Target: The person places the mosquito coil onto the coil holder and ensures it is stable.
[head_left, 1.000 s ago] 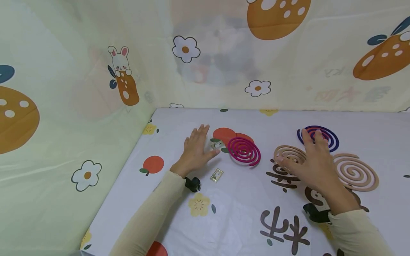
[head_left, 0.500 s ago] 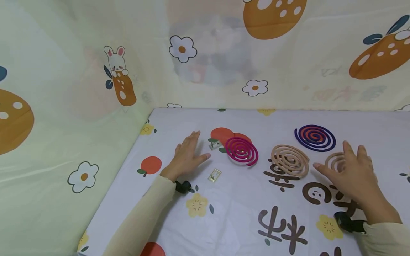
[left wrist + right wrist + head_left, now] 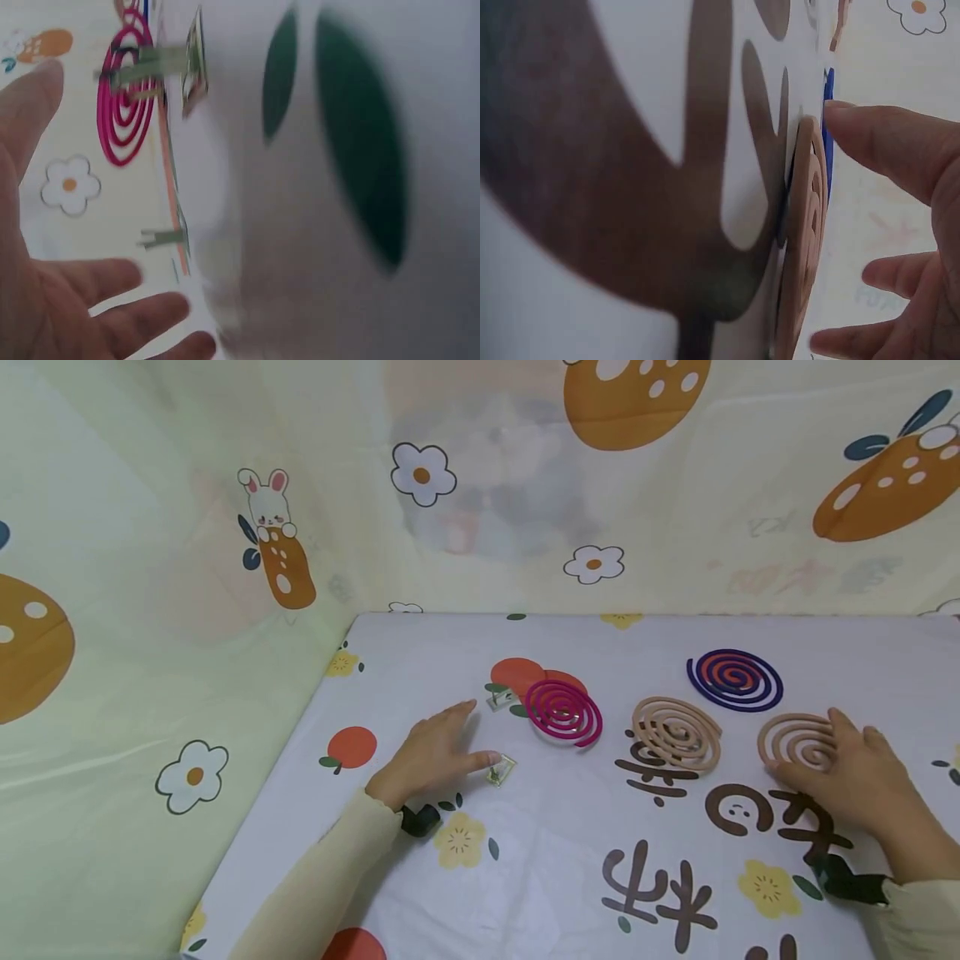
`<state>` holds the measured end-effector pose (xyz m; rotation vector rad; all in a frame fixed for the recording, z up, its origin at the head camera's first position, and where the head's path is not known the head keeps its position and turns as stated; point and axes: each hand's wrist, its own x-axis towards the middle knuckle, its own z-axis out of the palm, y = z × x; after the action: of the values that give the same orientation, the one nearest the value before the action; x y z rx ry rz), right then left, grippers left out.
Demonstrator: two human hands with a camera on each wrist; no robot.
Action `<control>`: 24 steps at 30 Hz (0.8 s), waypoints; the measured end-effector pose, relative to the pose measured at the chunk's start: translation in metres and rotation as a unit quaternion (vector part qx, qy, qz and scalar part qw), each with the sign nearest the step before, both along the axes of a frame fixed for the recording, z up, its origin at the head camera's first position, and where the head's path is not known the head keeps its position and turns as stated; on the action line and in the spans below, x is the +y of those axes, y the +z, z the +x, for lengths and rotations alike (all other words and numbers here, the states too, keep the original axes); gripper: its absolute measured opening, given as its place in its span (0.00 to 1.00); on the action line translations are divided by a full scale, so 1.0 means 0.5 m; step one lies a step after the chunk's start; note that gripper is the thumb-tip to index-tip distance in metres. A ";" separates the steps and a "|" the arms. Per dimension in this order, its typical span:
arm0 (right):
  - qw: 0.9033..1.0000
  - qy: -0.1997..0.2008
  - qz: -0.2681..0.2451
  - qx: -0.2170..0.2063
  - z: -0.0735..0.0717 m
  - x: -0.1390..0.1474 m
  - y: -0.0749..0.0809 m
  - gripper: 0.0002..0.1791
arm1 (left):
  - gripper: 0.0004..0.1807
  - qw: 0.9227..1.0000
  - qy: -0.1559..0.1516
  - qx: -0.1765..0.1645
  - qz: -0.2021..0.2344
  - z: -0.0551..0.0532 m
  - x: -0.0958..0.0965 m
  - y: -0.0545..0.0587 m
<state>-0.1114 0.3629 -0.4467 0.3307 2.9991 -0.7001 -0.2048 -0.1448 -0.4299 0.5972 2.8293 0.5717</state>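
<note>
In the head view my left hand (image 3: 427, 756) extends with its thumb close to a small metal mosquito-coil stand (image 3: 502, 771). The left wrist view shows its fingers spread and the nearer stand (image 3: 195, 64) with its upright prong. A second coil stand (image 3: 501, 700) lies behind, next to a magenta mosquito coil (image 3: 564, 713) that sits slightly raised. My right hand (image 3: 862, 772) hovers at a tan mosquito coil (image 3: 787, 737), covering its right part. Seen from the right wrist, thumb and fingers are apart beside that tan coil (image 3: 804, 225).
Another tan spiral coil (image 3: 667, 735) lies in the middle, and a navy and red coil (image 3: 735, 680) behind it. A printed white cloth (image 3: 555, 843) covers the table. Patterned curtains (image 3: 495, 568) rise at the back and left.
My right hand has moved right, off the middle tan coil and over to the right-hand one. My left hand has drawn back toward the front stand. The coils stay put.
</note>
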 end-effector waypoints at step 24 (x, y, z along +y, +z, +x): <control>0.998 0.027 0.032 -0.045 0.013 -0.012 0.023 0.69 | 0.17 0.992 -0.064 0.109 -0.011 0.085 0.056 -0.009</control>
<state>-0.1048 0.3568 -0.4353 0.2756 2.9377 -0.5712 -0.1623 -0.1170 -0.4346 0.8810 2.9644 0.4793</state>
